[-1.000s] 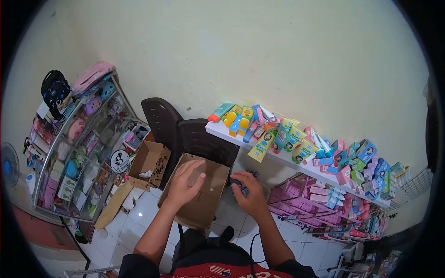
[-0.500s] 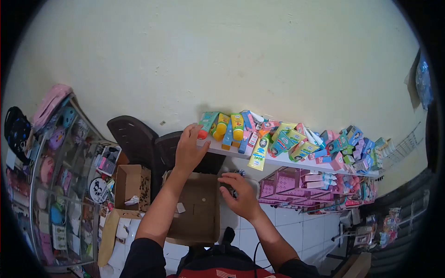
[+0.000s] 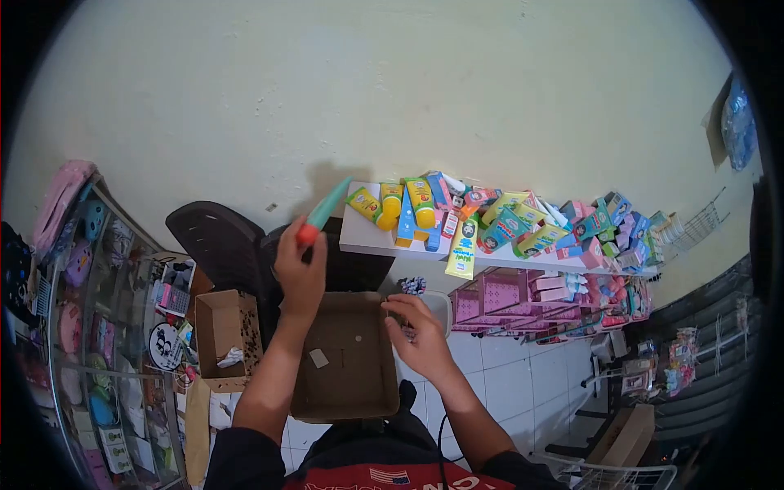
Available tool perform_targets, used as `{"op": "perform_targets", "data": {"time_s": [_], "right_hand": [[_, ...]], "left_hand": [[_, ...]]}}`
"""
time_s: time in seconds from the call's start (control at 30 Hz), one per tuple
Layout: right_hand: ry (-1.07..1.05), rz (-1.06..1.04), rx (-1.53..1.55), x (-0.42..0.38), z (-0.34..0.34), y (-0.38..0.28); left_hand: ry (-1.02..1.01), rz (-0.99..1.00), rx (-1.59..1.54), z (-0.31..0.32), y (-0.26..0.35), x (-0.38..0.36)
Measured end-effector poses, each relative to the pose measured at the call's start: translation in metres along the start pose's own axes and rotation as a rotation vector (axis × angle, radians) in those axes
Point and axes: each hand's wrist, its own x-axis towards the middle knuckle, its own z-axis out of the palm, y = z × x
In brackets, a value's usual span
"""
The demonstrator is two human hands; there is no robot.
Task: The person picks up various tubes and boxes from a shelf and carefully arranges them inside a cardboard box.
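My left hand [image 3: 300,273] is closed around the red cap [image 3: 308,234] of a teal squeeze tube [image 3: 331,202], lifted to the left of the white shelf [image 3: 363,237]. The tube's flat end points up and right. My right hand [image 3: 418,331] holds nothing, thumb and fingers apart, with its fingertips right at the far right corner of an open cardboard box [image 3: 304,400]. Inside that box lie a small pale card [image 3: 318,358] and a small round spot. Yellow tubes [image 3: 420,204] stand and lean at the shelf's left end, beside a blue carton [image 3: 406,220].
More tubes and small cartons [image 3: 596,224] crowd the shelf to the right. Pink baskets [image 3: 498,298] sit below it. A dark chair [image 3: 216,233], a smaller cardboard box [image 3: 219,335] and a glass display case [image 3: 114,327] are on the left.
My left hand has taken the teal tube off the shelf's left end and carried it left. My right hand stays by the box's right side. The view has shifted slightly.
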Motion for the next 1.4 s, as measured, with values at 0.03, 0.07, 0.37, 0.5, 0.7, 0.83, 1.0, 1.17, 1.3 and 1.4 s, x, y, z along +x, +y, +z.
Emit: {"op": "perform_targets", "data": {"time_s": [0.03,0.07,0.37,0.5,0.7,0.83,1.0,1.17,1.3,1.4], "right_hand": [[0.062,-0.021,-0.014,0.000,-0.001,0.002],[0.065,-0.015,-0.016,0.000,-0.005,0.004],[0.730,0.090,-0.360,0.051,-0.088,0.030],[0.833,0.158,-0.331,0.070,-0.094,0.037],[0.889,0.174,-0.333,0.083,-0.093,0.056],[0.830,0.213,-0.349,0.081,-0.097,0.056],[0.826,0.036,-0.280,0.055,-0.091,0.047],[0.655,-0.266,-0.380,0.009,-0.079,0.019],[0.285,-0.172,-0.041,-0.024,-0.023,0.009],[0.090,0.064,0.133,-0.044,0.039,0.039]], "left_hand": [[0.033,-0.092,-0.115,-0.011,0.001,-0.010],[0.067,-0.186,-0.227,-0.022,0.000,-0.022],[0.030,-0.593,-0.291,-0.085,-0.017,-0.100],[-0.006,-0.612,-0.260,-0.086,-0.014,-0.101],[0.036,-0.604,-0.425,-0.077,-0.002,-0.092],[0.011,-0.641,-0.385,-0.079,0.000,-0.093],[-0.010,-0.660,-0.389,-0.081,-0.002,-0.105],[0.029,-0.759,-0.408,-0.083,-0.025,-0.131],[0.074,-0.944,-0.355,-0.082,-0.034,-0.168],[0.096,-1.071,-0.326,-0.082,-0.054,-0.209]]}}
